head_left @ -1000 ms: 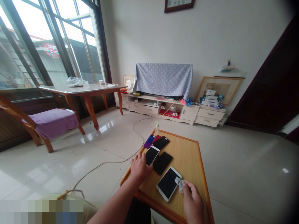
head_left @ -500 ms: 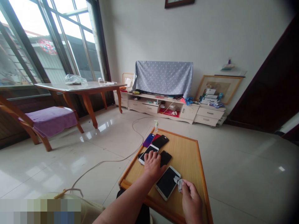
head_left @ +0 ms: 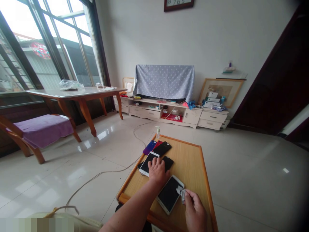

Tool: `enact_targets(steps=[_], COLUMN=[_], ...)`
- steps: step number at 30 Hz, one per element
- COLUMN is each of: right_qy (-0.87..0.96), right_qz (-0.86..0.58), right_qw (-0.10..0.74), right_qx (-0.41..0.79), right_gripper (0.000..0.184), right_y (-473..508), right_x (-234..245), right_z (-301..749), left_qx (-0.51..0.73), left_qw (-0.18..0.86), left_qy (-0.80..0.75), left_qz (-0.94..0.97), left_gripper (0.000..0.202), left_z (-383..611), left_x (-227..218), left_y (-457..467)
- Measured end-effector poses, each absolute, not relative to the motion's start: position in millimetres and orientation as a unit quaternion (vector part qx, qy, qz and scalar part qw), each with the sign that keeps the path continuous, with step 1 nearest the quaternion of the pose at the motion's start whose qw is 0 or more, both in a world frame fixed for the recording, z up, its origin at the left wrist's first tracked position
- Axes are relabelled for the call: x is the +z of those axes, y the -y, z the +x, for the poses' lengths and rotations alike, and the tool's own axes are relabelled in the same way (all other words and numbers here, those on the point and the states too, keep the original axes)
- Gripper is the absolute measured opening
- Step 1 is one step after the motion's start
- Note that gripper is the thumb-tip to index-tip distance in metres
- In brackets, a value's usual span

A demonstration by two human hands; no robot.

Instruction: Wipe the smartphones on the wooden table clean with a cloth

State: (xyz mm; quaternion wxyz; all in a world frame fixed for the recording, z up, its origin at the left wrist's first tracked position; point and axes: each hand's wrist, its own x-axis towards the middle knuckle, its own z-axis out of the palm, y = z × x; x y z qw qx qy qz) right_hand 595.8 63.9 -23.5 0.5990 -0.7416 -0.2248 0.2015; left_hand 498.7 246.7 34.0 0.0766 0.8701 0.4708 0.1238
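Observation:
Several phones lie on a small wooden table. My left hand rests flat, fingers spread, over a black phone and the edge of a white phone. My right hand pinches a small white wipe against the corner of a large white-framed phone at the near edge. A purple phone, a red phone and another black phone lie farther back. A small sanitizer bottle stands at the table's far corner.
A white cable trails over the tiled floor left of the table. A dining table and a purple-cushioned chair stand by the window. A low cabinet with a cloth-covered television lines the far wall.
My left hand moved right from the white phone onto the black one and shifted the white phone toward the table's left edge. The right hand kept its wipe at the large phone's corner.

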Motion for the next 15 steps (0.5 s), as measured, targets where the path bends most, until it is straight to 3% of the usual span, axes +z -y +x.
enact_targets(steps=[4, 11, 15], right_qy=[0.225, 0.218, 0.216], right_qz=[-0.742, -0.755, -0.755], right_qw=[0.600, 0.589, 0.585], right_qx=[0.196, 0.188, 0.204], right_gripper=[0.061, 0.063, 0.065], right_y=[-65.0, -67.8, -68.4], right_x=[-22.8, -18.4, -19.9], right_z=[596.7, 597.7, 599.8], left_qx=[0.118, 0.110, 0.107], left_qw=[0.077, 0.075, 0.079], left_qy=[-0.480, -0.500, -0.502], left_qz=[0.866, 0.856, 0.854], left_gripper=[0.047, 0.071, 0.072], left_z=[504.1, 510.5, 517.9], left_x=[33.6, 32.3, 26.9], left_y=[-248.5, -258.2, -262.9])
